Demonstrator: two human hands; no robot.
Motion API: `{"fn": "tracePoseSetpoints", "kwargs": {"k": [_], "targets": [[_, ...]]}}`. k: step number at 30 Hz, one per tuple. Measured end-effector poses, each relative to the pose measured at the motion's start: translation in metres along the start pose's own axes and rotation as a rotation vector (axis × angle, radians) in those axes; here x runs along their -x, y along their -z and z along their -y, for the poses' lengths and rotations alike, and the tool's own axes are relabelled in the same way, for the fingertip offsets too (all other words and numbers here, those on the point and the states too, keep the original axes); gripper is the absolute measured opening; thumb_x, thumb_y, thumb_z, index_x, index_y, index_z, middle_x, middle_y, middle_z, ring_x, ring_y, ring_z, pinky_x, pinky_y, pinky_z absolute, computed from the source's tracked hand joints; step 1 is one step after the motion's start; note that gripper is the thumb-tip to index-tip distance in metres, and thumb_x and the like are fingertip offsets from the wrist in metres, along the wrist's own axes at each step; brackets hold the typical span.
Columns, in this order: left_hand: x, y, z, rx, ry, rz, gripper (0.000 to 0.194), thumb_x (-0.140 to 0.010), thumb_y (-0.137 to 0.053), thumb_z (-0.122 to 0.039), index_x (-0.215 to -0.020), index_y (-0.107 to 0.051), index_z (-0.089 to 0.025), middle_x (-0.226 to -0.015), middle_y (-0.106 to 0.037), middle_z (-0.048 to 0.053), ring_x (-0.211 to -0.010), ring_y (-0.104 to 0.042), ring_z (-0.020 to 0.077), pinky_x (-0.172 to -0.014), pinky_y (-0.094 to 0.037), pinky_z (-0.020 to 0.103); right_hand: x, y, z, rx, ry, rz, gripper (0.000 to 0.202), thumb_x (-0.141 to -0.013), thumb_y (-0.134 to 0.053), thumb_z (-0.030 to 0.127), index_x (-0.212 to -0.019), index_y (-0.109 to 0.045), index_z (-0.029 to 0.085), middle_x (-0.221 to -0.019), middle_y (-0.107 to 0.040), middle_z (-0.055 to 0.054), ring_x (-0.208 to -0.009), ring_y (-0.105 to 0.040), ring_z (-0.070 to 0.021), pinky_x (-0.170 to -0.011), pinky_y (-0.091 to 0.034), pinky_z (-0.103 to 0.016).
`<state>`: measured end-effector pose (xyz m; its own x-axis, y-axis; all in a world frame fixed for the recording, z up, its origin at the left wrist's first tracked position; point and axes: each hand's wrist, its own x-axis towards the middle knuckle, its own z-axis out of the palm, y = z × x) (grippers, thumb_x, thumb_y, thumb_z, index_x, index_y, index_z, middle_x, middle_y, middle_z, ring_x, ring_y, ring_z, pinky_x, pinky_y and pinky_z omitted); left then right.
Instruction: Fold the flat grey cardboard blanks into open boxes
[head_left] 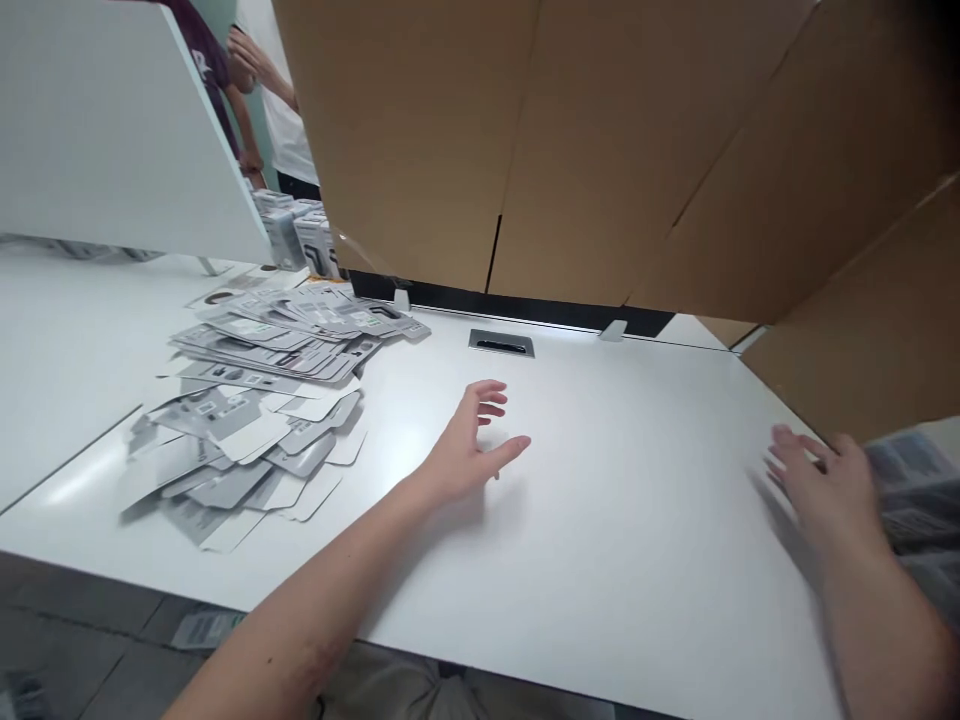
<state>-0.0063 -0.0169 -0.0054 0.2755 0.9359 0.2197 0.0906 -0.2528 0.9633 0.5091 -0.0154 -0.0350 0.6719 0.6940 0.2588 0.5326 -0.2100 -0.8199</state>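
Over the middle of the white table (637, 480), my left hand (474, 445) is open, its fingers curved and the thumb apart, holding nothing. To its left lies a loose pile of flat grey and white printed cards (277, 400), spread and overlapping. My right hand (829, 490) hovers near the table's right edge, a little blurred, with loosely bent fingers apart and nothing seen in them. Close beside its wrist are clear plastic packs (919, 490), partly cut off by the frame edge.
Brown cardboard panels (510, 140) stand along the back and right of the table. A cable port (501, 344) is set into the tabletop. Behind a white divider (127, 130) are small boxes (311, 235) and two people (281, 120). A package (206, 628) lies on the floor.
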Motion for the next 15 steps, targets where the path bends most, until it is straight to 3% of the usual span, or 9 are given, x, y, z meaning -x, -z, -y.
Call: {"fn": "tracePoseSetpoints", "kwargs": {"k": [3,6,8,11,15], "targets": [[-0.001,0.013,-0.019,-0.086,0.009,-0.002,0.036,-0.104,-0.087,-0.050,-0.131,-0.074,-0.030,-0.151,-0.074,0.012,-0.142,-0.071,0.0329,-0.120,-0.062,0.057,0.004,0.011,0.013,-0.211,-0.195,0.006,0.089,-0.079,-0.100,0.061,-0.153,-0.060,0.034,-0.164,-0.069,-0.031,-0.149,-0.077,-0.0431,-0.116,-0.064,-0.054],[-0.001,0.044,-0.033,-0.191,0.003,-0.031,0.031,-0.103,-0.084,-0.055,-0.120,-0.082,-0.028,-0.134,-0.081,0.010,-0.131,-0.077,0.0309,-0.121,-0.061,0.056,0.018,0.015,0.029,-0.221,-0.221,0.005,0.056,-0.079,-0.097,0.044,-0.124,-0.065,0.033,-0.152,-0.078,-0.025,-0.146,-0.079,-0.0425,-0.127,-0.059,-0.055],[0.001,0.078,-0.035,-0.320,-0.015,-0.079,0.034,-0.106,-0.078,-0.059,-0.117,-0.085,-0.027,-0.130,-0.083,0.011,-0.123,-0.079,0.0301,-0.116,-0.064,0.053,0.025,0.016,0.033,-0.171,-0.241,0.019,0.039,-0.083,-0.090,0.038,-0.114,-0.067,0.033,-0.151,-0.080,-0.022,-0.147,-0.078,-0.0416,-0.132,-0.056,-0.055],[0.008,0.144,-0.025,-0.693,-0.022,-0.172,0.037,-0.105,-0.072,-0.057,-0.117,-0.086,-0.025,-0.128,-0.083,0.012,-0.119,-0.078,0.0338,-0.111,-0.064,0.055,0.032,0.020,0.029,-0.112,-0.264,0.094,0.023,-0.089,-0.084,0.039,-0.109,-0.074,0.033,-0.150,-0.082,-0.018,-0.140,-0.082,-0.0398,-0.135,-0.055,-0.055],[0.012,0.227,0.003,-1.145,0.033,-0.231,0.042,-0.093,-0.070,-0.041,-0.126,-0.087,-0.021,-0.143,-0.080,0.020,-0.136,-0.070,0.0456,-0.121,-0.056,0.066,0.039,0.023,0.038,-0.050,-0.235,0.299,0.032,-0.083,-0.087,0.049,-0.112,-0.085,0.036,-0.140,-0.087,-0.017,-0.120,-0.087,-0.0434,-0.131,-0.056,-0.063]]}}
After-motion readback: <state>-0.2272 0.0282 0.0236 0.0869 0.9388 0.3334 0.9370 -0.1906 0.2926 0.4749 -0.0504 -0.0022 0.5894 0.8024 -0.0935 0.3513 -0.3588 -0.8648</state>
